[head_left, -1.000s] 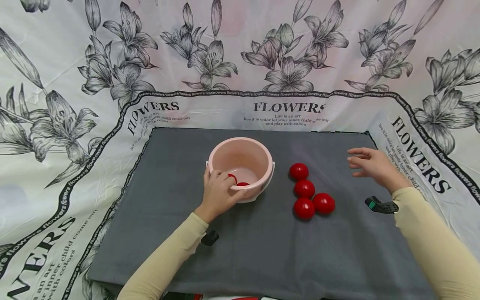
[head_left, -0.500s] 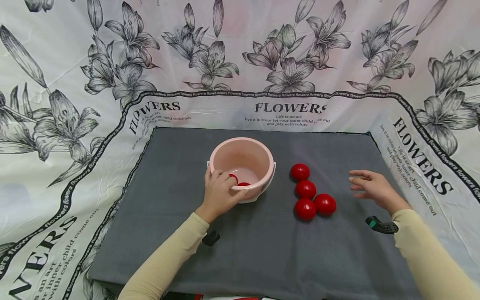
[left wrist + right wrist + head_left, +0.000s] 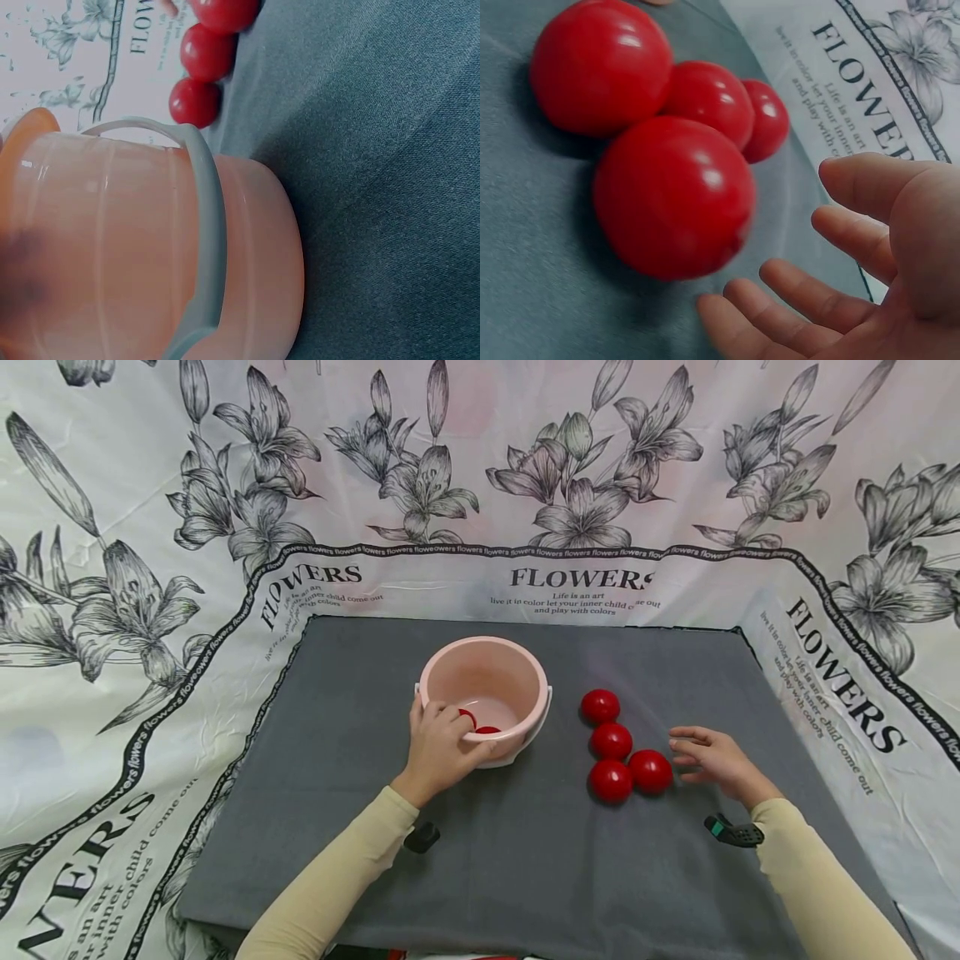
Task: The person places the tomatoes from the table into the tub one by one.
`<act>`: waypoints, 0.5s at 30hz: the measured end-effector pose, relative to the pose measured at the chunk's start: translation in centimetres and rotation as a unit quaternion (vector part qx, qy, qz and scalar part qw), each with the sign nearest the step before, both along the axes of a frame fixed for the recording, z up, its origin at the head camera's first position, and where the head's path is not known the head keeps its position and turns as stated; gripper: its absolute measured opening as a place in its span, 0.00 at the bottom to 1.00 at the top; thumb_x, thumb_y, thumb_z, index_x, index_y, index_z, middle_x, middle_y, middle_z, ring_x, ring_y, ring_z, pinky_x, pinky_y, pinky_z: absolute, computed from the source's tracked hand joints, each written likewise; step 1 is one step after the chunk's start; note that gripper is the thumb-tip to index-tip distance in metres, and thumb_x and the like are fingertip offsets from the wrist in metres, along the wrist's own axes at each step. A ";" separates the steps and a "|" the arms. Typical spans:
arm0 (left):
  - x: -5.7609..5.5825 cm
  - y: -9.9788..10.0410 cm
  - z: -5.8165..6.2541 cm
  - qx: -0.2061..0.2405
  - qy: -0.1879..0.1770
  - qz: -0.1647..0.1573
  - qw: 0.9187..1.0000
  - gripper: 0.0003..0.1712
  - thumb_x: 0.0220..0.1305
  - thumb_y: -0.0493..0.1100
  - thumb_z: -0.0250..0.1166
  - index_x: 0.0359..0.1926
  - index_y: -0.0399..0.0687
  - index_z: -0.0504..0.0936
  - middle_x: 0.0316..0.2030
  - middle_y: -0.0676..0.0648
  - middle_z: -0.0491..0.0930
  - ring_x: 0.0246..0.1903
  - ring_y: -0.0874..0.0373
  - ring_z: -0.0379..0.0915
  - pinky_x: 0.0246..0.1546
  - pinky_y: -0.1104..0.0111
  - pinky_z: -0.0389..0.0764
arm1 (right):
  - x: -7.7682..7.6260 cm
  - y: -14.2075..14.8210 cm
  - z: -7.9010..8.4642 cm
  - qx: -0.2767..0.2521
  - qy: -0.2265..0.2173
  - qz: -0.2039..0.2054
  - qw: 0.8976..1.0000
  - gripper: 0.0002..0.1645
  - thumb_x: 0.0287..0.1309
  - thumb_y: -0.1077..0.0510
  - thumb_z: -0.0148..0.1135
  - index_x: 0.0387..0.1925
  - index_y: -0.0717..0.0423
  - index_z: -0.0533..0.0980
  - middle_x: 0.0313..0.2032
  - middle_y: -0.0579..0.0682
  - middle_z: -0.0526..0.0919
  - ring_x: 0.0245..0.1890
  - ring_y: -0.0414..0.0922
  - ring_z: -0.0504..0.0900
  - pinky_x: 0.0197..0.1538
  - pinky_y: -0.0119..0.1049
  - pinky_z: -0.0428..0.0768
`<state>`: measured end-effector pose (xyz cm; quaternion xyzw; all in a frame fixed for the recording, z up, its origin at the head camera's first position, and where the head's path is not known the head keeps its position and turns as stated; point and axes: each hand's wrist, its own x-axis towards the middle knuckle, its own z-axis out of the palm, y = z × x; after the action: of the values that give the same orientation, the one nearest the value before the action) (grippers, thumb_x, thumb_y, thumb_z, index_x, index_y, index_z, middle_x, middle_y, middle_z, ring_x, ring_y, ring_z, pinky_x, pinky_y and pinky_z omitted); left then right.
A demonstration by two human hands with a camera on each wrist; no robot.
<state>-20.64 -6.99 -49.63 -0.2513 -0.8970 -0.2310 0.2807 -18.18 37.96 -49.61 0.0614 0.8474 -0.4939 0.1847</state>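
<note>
My left hand (image 3: 441, 743) grips the near left rim of a pink bucket (image 3: 517, 689), fingers over the edge and thumb outside. Parts of two red balls (image 3: 487, 729) show inside the bucket, partly hidden by the rim and fingers. To the bucket's right, several glossy red balls (image 3: 611, 741) lie close together on the grey cloth. My right hand (image 3: 716, 760) is just right of the nearest-right ball (image 3: 651, 771), fingers spread and slightly bent, holding nothing. In the right wrist view, a gap shows between the fingers (image 3: 802, 300) and that ball (image 3: 675, 199).
A grey cloth (image 3: 330, 827) covers the table. White flower-printed fabric (image 3: 420, 585) rises behind it and along both sides. The bucket's pale handle (image 3: 210, 225) hangs down along its outer wall. Each wrist wears a black band (image 3: 733, 832).
My right hand has come down toward the front and then left, closer to the red balls. The left hand and the bucket stay where they were.
</note>
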 end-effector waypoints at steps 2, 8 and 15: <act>0.0 0.0 -0.1 0.000 -0.003 0.000 1.000 0.20 0.57 0.60 0.67 0.25 0.48 0.84 0.34 0.47 0.84 0.47 0.46 0.74 0.67 0.28 0.57 | 0.0 -0.2 -0.4 -0.006 -0.002 0.002 1.000 0.39 0.77 0.45 0.50 0.73 0.70 0.58 0.72 0.75 0.61 0.55 0.48 0.84 0.52 0.49 0.87; -0.1 -0.1 -0.2 -0.001 -0.004 -0.002 1.000 0.20 0.58 0.60 0.66 0.25 0.48 0.83 0.33 0.47 0.84 0.47 0.46 0.75 0.68 0.28 0.56 | -0.1 -0.9 -1.1 -0.016 -0.014 0.008 1.000 0.38 0.75 0.47 0.52 0.72 0.70 0.60 0.65 0.71 0.71 0.46 0.36 0.82 0.48 0.44 0.88; 0.0 -0.1 -0.1 -0.001 0.000 0.000 1.000 0.20 0.57 0.60 0.67 0.25 0.49 0.83 0.33 0.47 0.84 0.47 0.47 0.74 0.67 0.27 0.57 | -0.1 -1.4 -1.6 -0.032 -0.024 0.010 0.999 0.37 0.75 0.48 0.53 0.72 0.71 0.60 0.59 0.63 0.76 0.44 0.36 0.81 0.49 0.46 0.88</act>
<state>-20.69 -7.05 -49.76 -0.2518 -0.8973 -0.2302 0.2802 -18.31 36.56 -51.24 0.0593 0.8270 -0.5174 0.2118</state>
